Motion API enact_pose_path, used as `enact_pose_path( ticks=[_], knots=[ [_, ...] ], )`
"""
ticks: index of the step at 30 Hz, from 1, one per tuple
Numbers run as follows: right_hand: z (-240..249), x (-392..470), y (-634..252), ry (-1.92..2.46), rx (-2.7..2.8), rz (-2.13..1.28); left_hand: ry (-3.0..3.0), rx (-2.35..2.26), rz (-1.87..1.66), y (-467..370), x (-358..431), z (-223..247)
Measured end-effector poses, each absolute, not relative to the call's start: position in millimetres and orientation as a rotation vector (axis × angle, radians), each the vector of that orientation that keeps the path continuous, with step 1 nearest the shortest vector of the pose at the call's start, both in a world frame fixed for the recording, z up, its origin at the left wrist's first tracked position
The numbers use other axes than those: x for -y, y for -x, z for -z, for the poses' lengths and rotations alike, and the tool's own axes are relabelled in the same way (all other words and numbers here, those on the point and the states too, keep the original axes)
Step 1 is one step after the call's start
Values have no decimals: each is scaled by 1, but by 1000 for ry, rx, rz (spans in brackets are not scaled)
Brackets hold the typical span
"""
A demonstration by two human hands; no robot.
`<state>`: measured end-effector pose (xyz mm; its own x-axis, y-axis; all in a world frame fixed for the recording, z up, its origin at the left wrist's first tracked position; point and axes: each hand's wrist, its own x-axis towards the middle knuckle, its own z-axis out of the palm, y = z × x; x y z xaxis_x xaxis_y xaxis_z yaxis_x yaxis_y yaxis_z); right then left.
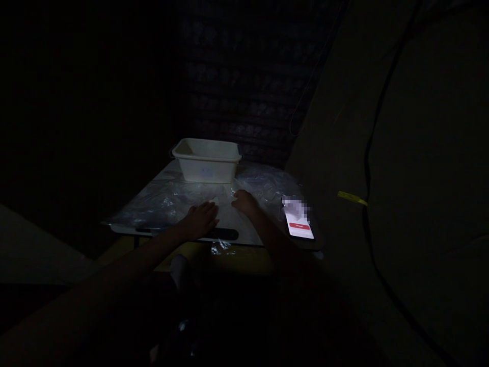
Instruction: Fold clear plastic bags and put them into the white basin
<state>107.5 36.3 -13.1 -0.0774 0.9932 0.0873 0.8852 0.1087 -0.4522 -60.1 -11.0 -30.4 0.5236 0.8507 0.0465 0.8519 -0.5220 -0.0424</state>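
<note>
My left hand (200,220) lies flat on the table with its fingers stretched out, over clear plastic sheet (168,201). Just right of it, my right hand (244,202) has its fingers curled together, pinching what looks like a glinting bit of the plastic. Beneath my left hand, along the near table edge, a dark long-handled tool, perhaps a knife (226,234), is partly covered by the hand. Beyond both hands stands a white rectangular tub (208,168) with a handle at its sides. Dim light hides fine detail.
A lit phone (300,229) lies at the table's right side. Crumpled plastic spreads across the white tabletop (248,232). To the right, a dark cable (367,168) with a yellow tag (351,197) hangs along a pale surface. Stacked, shiny wrapped material rises behind the table.
</note>
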Motion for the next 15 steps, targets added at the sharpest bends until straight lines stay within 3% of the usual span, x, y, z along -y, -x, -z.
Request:
enact_pose_path(
  ticks=[15],
  knots=[
    [14,-26,-108,1819,2191,-291,2678,1556,-52,59,10,28]
  ],
)
